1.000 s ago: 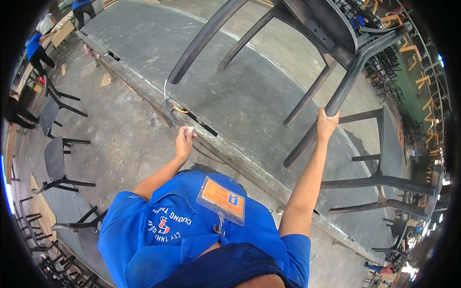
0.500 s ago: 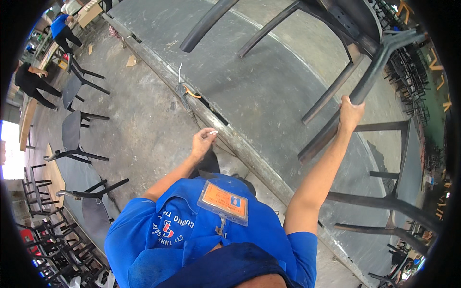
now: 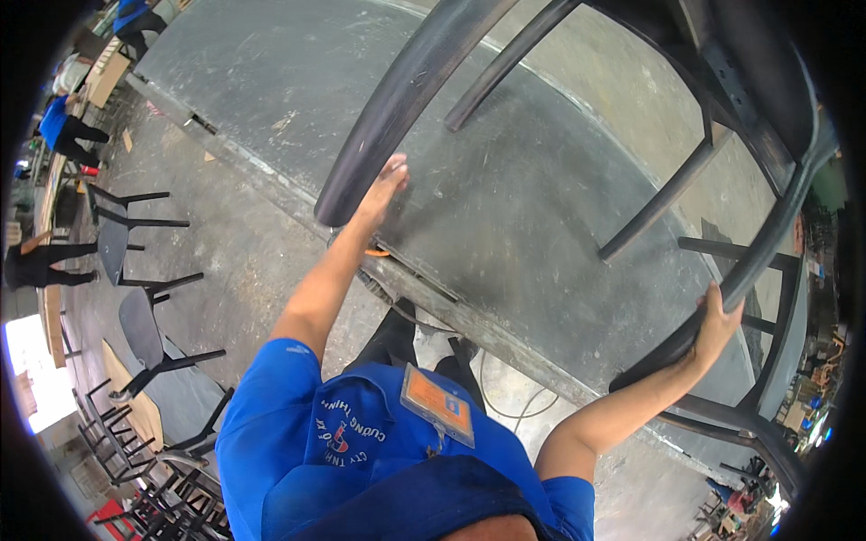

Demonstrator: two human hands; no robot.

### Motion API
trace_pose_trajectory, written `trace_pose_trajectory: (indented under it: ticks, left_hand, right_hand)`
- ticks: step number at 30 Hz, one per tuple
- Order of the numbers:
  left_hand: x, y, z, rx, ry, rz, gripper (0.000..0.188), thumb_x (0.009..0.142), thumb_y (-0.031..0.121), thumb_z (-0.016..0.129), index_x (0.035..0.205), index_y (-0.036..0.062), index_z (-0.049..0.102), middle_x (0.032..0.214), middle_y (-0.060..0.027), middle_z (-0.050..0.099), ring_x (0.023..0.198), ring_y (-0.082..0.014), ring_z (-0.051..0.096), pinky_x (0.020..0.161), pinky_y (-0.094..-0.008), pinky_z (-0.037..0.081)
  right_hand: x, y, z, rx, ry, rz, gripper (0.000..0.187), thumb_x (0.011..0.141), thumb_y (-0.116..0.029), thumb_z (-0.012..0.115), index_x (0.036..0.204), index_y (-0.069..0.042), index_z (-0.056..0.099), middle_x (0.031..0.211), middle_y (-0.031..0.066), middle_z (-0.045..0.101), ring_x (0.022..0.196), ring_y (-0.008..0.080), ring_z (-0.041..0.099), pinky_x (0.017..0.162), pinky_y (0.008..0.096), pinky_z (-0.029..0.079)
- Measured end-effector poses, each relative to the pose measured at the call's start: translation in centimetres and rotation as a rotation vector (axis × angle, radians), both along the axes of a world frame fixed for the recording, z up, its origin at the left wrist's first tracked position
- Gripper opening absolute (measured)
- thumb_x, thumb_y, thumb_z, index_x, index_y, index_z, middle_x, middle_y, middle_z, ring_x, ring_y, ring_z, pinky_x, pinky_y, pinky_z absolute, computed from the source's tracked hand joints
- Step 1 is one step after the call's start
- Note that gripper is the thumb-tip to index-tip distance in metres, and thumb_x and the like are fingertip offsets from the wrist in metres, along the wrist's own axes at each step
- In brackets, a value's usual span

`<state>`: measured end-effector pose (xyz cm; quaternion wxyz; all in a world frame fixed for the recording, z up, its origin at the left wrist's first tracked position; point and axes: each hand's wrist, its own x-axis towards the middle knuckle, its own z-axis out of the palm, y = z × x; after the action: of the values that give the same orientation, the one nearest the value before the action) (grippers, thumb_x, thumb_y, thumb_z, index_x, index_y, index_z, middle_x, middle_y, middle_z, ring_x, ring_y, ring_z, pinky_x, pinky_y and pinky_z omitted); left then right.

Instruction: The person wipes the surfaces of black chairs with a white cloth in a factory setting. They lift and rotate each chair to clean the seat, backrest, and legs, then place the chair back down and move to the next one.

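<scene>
Right-hand grip (image 3: 714, 326) clasps 1 thick leg of the black wooden chair (image 3: 744, 104), tilted above the flat grey counter (image 3: 505, 252); that leg runs up rightward. Left-hand grip (image 3: 388, 189), closure unclear, is nearer the opposite leg.

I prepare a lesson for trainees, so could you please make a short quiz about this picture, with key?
1. What does the right grip hold?
2. True or false about the left grip: it touches the badge.
3. The nearest shirt is: a) red; b) blue; c) green.

Key:
1. The black chair.
2. False: it is beside a thick leg of that chair.
3. b
</scene>
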<state>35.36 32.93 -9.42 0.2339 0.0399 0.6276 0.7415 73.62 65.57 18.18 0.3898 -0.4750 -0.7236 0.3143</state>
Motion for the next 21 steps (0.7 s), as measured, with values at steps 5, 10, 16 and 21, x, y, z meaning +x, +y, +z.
trace_pose_trajectory:
  ticks: [5, 10, 16, 21]
  left_hand:
    - [-7.6, 8.6, -2.5, -0.397, 0.593, -0.055, 0.041, 0.080, 0.014, 0.074, 0.118, 0.0071, 0.060, 0.105, -0.0086, 0.060, 0.093, -0.0204, 0.064, 0.078, -0.0300, 0.054]
    - [-11.4, 13.9, -2.2, -0.467, 0.761, -0.232, 0.052, 0.074, 0.014, 0.078, 0.122, 0.0085, 0.057, 0.120, -0.0136, 0.051, 0.097, -0.0250, 0.064, 0.084, -0.0334, 0.055]
    - [-13.4, 14.9, -1.7, -0.468, 0.756, -0.412, 0.058, 0.072, 0.014, 0.080, 0.124, 0.0114, 0.055, 0.125, -0.0126, 0.047, 0.097, -0.0250, 0.064, 0.087, -0.0327, 0.055]
    - [-14.3, 14.0, -2.7, -0.343, 0.604, -0.461, 0.050, 0.081, 0.013, 0.072, 0.127, 0.0095, 0.053, 0.129, -0.0108, 0.046, 0.109, -0.0246, 0.060, 0.094, -0.0354, 0.051]
  right_hand:
    - [-0.5, 1.7, 1.0, 0.012, -0.129, -0.034, 0.019, 0.086, -0.016, 0.066, 0.094, -0.002, 0.055, 0.069, 0.0006, 0.052, 0.061, 0.0088, 0.047, 0.057, 0.0217, 0.035]
    - [-1.3, 3.8, 1.9, -0.032, -0.200, -0.067, 0.024, 0.086, -0.027, 0.066, 0.093, -0.005, 0.057, 0.067, -0.0007, 0.051, 0.061, 0.0070, 0.046, 0.056, 0.0202, 0.032]
    - [-1.5, 6.2, 2.1, -0.010, -0.257, -0.019, 0.029, 0.087, -0.028, 0.064, 0.101, -0.003, 0.058, 0.068, -0.0013, 0.049, 0.063, 0.0075, 0.043, 0.060, 0.0217, 0.030]
    - [-1.8, 7.6, 2.3, -0.035, -0.265, -0.010, 0.027, 0.088, -0.026, 0.063, 0.102, -0.003, 0.058, 0.069, -0.0010, 0.047, 0.064, 0.0082, 0.043, 0.061, 0.0226, 0.031]
